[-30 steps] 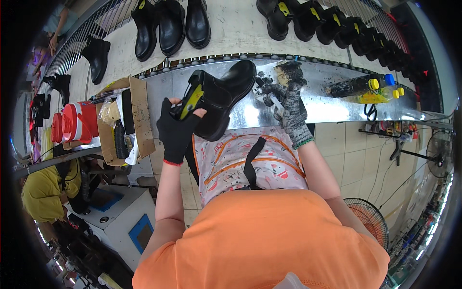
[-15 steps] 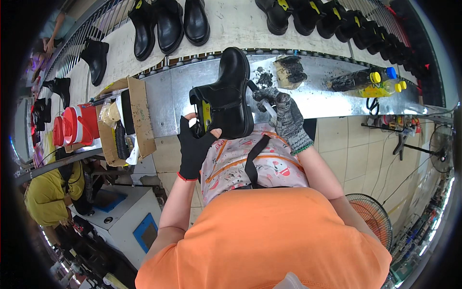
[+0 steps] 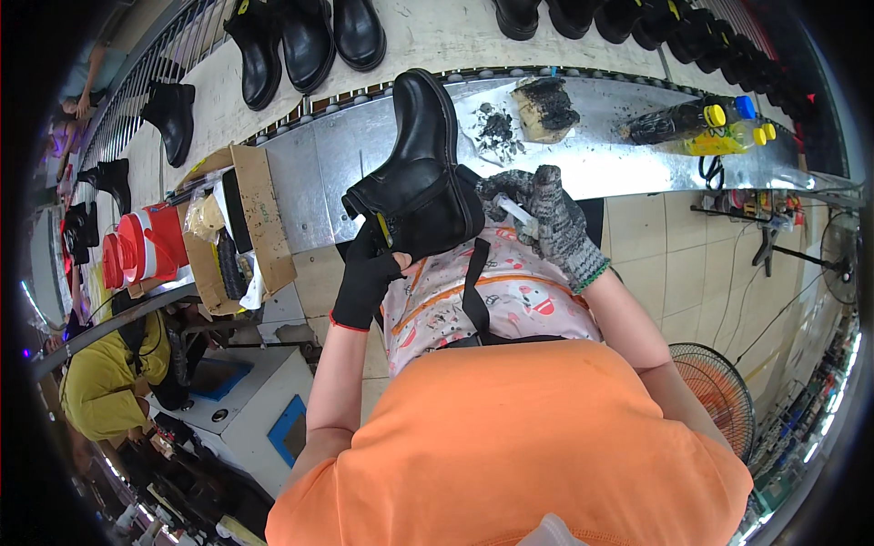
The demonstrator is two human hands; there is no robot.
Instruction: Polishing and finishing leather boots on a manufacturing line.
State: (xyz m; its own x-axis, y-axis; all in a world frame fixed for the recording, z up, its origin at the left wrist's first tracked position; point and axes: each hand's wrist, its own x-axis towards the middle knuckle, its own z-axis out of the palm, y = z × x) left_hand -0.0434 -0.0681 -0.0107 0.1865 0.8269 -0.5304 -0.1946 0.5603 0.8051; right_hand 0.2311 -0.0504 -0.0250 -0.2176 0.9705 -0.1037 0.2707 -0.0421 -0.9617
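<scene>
Black boot leans in our black-gloved left hand, which grips it at the ankle opening, its toe over the metal worktop. Our right hand, in a grey glove, curls round a slim white tool near the sole. Beyond, we see a blackened block.

metal bench | blackened beige block | dark crumbs | capped bottles on their sides

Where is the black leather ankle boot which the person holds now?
In the head view, the black leather ankle boot is above centre, slightly left, its open end in the black-gloved left hand and its heel near the grey-gloved right hand.
</scene>
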